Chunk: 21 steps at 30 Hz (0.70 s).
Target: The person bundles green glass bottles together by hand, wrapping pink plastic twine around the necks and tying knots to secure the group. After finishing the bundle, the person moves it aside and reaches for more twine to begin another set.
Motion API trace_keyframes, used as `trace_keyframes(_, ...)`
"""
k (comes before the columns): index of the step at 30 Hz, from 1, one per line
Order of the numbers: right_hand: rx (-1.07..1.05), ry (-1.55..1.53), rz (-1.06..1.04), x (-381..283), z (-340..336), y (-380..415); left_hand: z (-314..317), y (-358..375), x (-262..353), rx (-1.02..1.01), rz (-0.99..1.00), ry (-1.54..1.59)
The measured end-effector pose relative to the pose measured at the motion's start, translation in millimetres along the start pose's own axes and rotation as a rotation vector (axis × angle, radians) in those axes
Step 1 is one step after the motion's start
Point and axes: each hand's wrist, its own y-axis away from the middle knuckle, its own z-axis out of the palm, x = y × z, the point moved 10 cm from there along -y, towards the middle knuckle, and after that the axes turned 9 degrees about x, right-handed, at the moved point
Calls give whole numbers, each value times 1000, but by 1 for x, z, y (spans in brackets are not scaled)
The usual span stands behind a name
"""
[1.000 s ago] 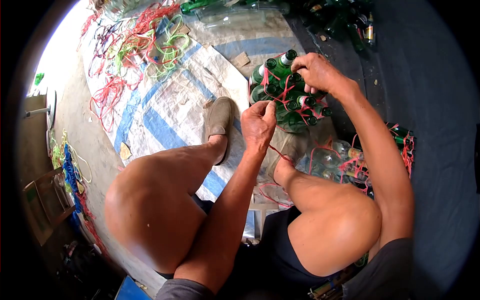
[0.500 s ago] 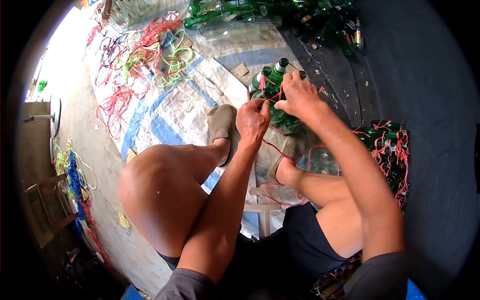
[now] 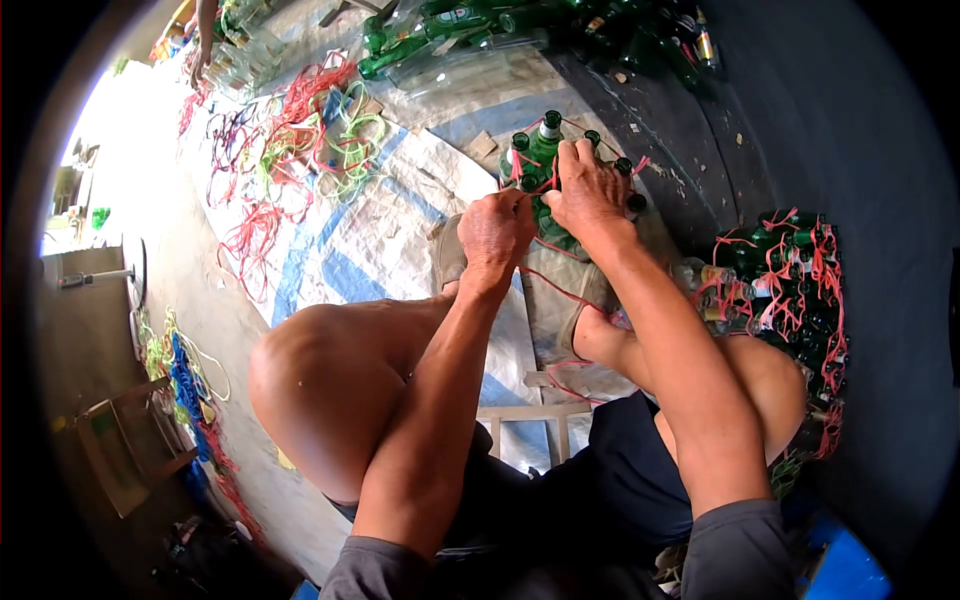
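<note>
A cluster of green glass bottles (image 3: 544, 146) stands upright between my feet, with red cord (image 3: 575, 127) running around and between the necks. My left hand (image 3: 497, 232) is closed at the near left side of the cluster, pinching the cord beside a bottle mouth. Over the near bottles, my right hand (image 3: 590, 200) has its fingers curled among the necks, with the cord at its thumb and fingertips. It hides part of the bottles. A loose tail of cord (image 3: 555, 285) trails from below my left hand towards my right foot.
Tangled red and green cords (image 3: 300, 150) lie on the white-and-blue sheet (image 3: 350, 270) at left. Loose green bottles (image 3: 450, 25) lie at the back. Bottles tied with red cord (image 3: 790, 280) stand at right. Another person's hand (image 3: 200, 65) shows at top left.
The view has shifted, and more of the tied bottles at right shows. My right hand has drawn closer to my left hand, and the bottle necks are spread wider apart.
</note>
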Motion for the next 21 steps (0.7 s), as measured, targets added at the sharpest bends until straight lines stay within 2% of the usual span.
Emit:
trace_keyframes(2,-34,6,15,2,3,2,0,-3,9,-13,70,-53)
trace_keyframes(5,-45,-37,45,6,7,5,7,-16,23,-149,178,-206)
trace_keyframes(10,76,-97,69,13,0,6,18,-42,58,-328,423,-347)
trace_keyframes(17,158,-119,21,14,2,7,44,-69,68,-406,636,-469)
trace_keyframes(21,156,-123,40,14,0,7,51,-81,52,-451,540,-465)
